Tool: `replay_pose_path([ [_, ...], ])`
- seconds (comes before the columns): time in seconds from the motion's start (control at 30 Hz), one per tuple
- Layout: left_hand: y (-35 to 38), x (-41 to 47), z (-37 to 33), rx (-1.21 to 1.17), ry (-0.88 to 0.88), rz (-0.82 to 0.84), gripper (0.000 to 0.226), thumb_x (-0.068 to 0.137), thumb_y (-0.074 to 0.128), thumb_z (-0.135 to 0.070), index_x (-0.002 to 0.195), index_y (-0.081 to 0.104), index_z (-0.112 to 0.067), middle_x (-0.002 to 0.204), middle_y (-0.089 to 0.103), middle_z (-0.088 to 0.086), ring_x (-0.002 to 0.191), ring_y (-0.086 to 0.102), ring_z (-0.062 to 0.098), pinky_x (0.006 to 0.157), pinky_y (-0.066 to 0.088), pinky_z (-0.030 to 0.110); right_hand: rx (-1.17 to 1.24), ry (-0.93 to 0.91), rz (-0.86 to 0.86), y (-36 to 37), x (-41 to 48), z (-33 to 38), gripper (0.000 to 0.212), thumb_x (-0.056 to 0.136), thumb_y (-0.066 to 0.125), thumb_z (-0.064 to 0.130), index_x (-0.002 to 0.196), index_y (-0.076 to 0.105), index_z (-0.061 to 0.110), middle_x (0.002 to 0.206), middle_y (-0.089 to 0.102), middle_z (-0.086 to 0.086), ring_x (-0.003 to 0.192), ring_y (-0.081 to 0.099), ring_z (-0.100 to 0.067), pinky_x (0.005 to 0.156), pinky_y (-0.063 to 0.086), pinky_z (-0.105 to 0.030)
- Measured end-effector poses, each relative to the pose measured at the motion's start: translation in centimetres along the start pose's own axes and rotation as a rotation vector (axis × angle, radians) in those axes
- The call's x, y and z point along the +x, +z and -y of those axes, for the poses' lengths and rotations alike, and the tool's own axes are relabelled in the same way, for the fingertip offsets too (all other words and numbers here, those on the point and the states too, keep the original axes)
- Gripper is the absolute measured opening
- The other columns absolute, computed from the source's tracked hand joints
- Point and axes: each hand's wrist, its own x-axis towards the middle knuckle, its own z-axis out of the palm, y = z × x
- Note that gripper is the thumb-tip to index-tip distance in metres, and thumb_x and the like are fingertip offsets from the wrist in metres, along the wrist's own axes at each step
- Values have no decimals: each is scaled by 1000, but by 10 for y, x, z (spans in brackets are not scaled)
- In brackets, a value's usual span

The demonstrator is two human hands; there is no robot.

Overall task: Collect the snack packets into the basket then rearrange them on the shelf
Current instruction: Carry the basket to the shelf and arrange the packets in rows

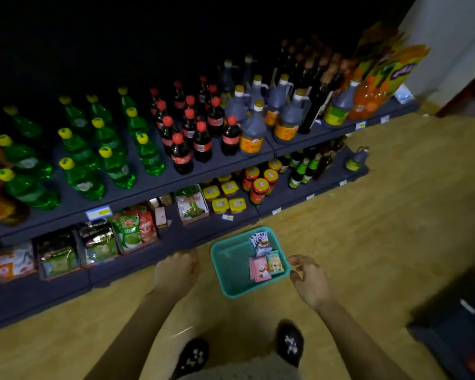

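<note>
A teal basket [231, 270] sits on the wooden floor in front of the lower shelf [137, 259]. Three snack packets lie in its right half: a pink one [259, 269], a yellow-green one [275, 263] and a white-and-dark one [261, 242]. My left hand [176, 272] hovers left of the basket, near the lower shelf's front edge, fingers curled downward, with nothing visible in it. My right hand [310, 281] is just right of the basket's rim, fingers loosely bent and empty.
The lower shelf carries boxes of green and red packets [129, 229], yellow-lidded tubs [220, 198] and red jars [259, 187]. The upper shelf holds green bottles [80, 160], cola bottles [200, 133] and dark jugs [252, 133]. My feet [290, 342] stand behind the basket.
</note>
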Motion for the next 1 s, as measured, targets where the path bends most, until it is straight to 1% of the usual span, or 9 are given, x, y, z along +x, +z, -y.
replay_pose_path([
  [0.13,56,22,-38,26,-137,80,24,94,39,-25,104,57,-12,109,65,8,100,61,30,78,47,34,-150,-65,133,-10,50,-46,37,85,53,7,120,57,18,123,58,-5,108,59,-23,90,48,-31],
  [0.3,112,41,-71,15,-291,203,25,93,38,-24,110,54,-16,114,64,4,104,60,26,81,47,32,-322,-169,305,-15,112,-84,35,87,51,15,122,53,20,121,58,-3,110,57,-21,88,49,-33],
  [0.5,164,63,-71,-21,-418,272,27,93,38,-24,114,54,-16,117,63,3,106,60,24,83,46,30,-302,-154,360,20,168,-110,33,89,52,16,122,53,18,124,57,-2,112,56,-18,89,48,-29],
  [0.73,317,129,-52,-56,-384,276,28,95,37,-27,116,53,-19,116,63,0,107,58,20,85,48,30,-249,-96,428,152,252,-192,27,92,53,22,115,56,7,117,63,-8,105,61,-20,79,46,-21],
  [0.8,372,155,-41,-75,-369,240,28,94,38,-26,115,54,-19,115,64,0,107,58,19,85,49,31,-260,-119,447,200,280,-226,20,94,50,24,106,59,10,107,65,-4,101,61,-20,66,38,-9],
  [0.83,399,169,-35,-85,-364,221,27,93,39,-25,114,56,-18,115,64,1,106,59,20,85,49,32,-256,-141,461,226,294,-245,13,95,49,25,96,59,16,96,64,0,95,60,-18,58,33,-6],
  [0.9,449,199,-23,-102,-364,204,25,91,41,-24,109,57,-16,113,65,3,104,61,24,84,49,33,-225,-152,478,280,322,-280,13,95,49,26,83,49,22,87,60,4,85,55,-13,55,35,-12],
  [0.97,497,228,-12,-127,-358,186,21,91,43,-22,104,58,-16,111,66,5,102,62,27,83,49,34,-129,-134,446,332,350,-313,12,90,56,29,88,51,18,91,64,-4,81,57,-15,69,47,-25],
  [1.0,524,243,-7,-138,-356,175,20,90,43,-22,102,58,-17,111,66,5,101,62,27,82,49,34,-87,-124,416,360,364,-332,19,87,61,31,93,53,15,91,63,-4,80,58,-16,75,50,-32],
])
